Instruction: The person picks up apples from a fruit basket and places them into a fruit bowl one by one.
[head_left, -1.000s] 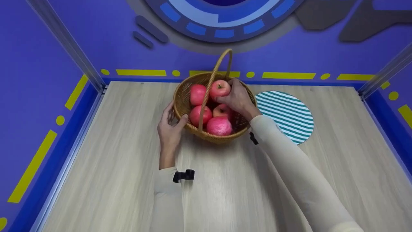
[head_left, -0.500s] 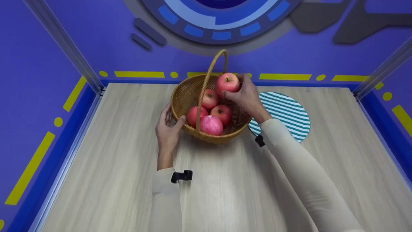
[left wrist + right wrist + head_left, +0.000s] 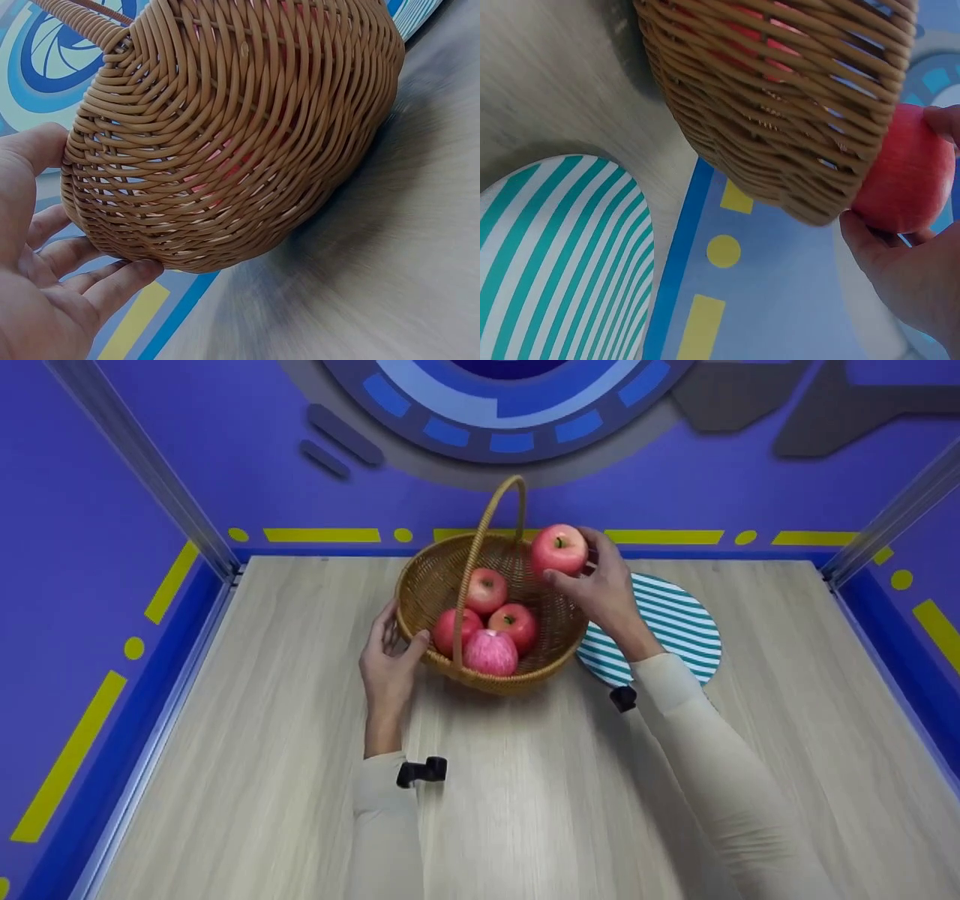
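A wicker basket (image 3: pixel 424 585) with an arched handle stands near the back of the table, several red apples (image 3: pixel 486 590) inside it. My left hand (image 3: pixel 388 664) grips its left side, thumb at the rim and fingers spread along the outer weave, as the left wrist view shows. Over the basket's back right rim, my right hand (image 3: pixel 607 585) holds a red apple (image 3: pixel 559 549) between thumb and fingers, its stem end facing up. In the right wrist view this apple (image 3: pixel 911 169) overlaps the basket's rim. The front apple in the basket (image 3: pixel 491 652) looks pinker and streaked.
A round mat with teal and white stripes (image 3: pixel 686 622) lies right of the basket, partly under my right forearm. Blue panels with yellow marks (image 3: pixel 322 535) enclose the pale wooden table (image 3: pixel 285 720) at the back and sides.
My right hand has lifted the apple out from among the others and carried it right to the basket's rim. Another apple has shifted in the basket. The left hand keeps its hold.
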Demonstrator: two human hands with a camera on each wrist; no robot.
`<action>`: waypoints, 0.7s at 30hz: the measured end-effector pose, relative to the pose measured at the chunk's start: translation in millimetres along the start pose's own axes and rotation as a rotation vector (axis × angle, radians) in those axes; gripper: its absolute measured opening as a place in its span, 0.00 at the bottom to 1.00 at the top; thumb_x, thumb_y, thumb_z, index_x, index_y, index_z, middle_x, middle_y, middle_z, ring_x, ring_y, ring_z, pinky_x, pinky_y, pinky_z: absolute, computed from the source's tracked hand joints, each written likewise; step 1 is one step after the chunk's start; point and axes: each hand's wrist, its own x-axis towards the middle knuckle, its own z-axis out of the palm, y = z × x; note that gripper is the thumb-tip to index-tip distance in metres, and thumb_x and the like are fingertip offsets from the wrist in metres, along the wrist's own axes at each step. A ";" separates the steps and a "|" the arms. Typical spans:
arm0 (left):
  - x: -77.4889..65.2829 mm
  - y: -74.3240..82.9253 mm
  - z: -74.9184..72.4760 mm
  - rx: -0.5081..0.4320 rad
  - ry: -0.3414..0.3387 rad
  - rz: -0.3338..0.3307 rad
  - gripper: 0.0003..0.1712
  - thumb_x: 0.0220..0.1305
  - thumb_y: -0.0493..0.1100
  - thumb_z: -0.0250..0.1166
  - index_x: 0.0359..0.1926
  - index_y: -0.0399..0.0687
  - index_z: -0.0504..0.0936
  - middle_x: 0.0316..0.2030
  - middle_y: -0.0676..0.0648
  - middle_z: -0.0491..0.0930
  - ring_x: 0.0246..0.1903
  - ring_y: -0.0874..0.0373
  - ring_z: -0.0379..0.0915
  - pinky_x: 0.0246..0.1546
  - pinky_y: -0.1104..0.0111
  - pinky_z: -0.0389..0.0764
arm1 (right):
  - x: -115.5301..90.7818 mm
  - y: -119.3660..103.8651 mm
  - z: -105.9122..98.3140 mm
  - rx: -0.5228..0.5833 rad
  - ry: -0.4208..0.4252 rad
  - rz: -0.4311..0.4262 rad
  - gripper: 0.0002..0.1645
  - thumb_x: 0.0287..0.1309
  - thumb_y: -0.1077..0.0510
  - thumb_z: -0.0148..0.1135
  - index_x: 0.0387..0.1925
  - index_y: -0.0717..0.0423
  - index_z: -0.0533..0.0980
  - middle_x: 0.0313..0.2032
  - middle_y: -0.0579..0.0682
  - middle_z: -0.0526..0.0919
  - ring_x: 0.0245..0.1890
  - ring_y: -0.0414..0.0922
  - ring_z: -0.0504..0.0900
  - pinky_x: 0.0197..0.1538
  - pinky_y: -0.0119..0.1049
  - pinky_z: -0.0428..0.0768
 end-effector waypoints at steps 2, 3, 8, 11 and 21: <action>-0.3 0.0 -0.1 -0.006 -0.001 0.001 0.39 0.66 0.39 0.75 0.76 0.49 0.74 0.72 0.45 0.74 0.71 0.53 0.69 0.70 0.58 0.72 | -2.6 0.5 -4.2 -0.007 0.018 0.009 0.52 0.60 0.50 0.80 0.78 0.58 0.62 0.70 0.55 0.71 0.67 0.50 0.73 0.70 0.44 0.76; -0.3 0.1 -0.1 -0.008 -0.001 0.002 0.39 0.66 0.39 0.75 0.76 0.49 0.74 0.72 0.44 0.74 0.71 0.52 0.69 0.70 0.57 0.72 | -3.8 0.9 -6.2 -0.006 0.027 0.010 0.53 0.60 0.49 0.80 0.78 0.58 0.62 0.70 0.55 0.71 0.67 0.50 0.73 0.70 0.44 0.76; -0.7 -0.1 0.5 -0.009 0.000 0.000 0.39 0.66 0.40 0.75 0.76 0.50 0.74 0.72 0.44 0.74 0.71 0.52 0.69 0.71 0.56 0.72 | -10.3 3.2 -16.2 -0.003 0.068 0.001 0.53 0.60 0.49 0.80 0.78 0.58 0.62 0.71 0.55 0.70 0.68 0.50 0.72 0.71 0.43 0.74; -0.8 -0.4 0.7 -0.002 0.002 -0.006 0.39 0.66 0.41 0.75 0.76 0.51 0.74 0.72 0.45 0.74 0.71 0.53 0.70 0.70 0.56 0.72 | -13.0 5.7 -22.8 -0.005 0.101 -0.004 0.52 0.61 0.50 0.79 0.79 0.58 0.62 0.72 0.54 0.70 0.68 0.51 0.72 0.71 0.42 0.74; 0.1 -1.3 0.4 -0.009 0.001 0.004 0.39 0.66 0.39 0.75 0.76 0.48 0.73 0.72 0.43 0.74 0.71 0.52 0.70 0.70 0.57 0.73 | -18.9 19.7 -39.0 0.052 0.173 0.018 0.54 0.61 0.52 0.79 0.80 0.58 0.59 0.72 0.54 0.70 0.68 0.50 0.70 0.70 0.41 0.75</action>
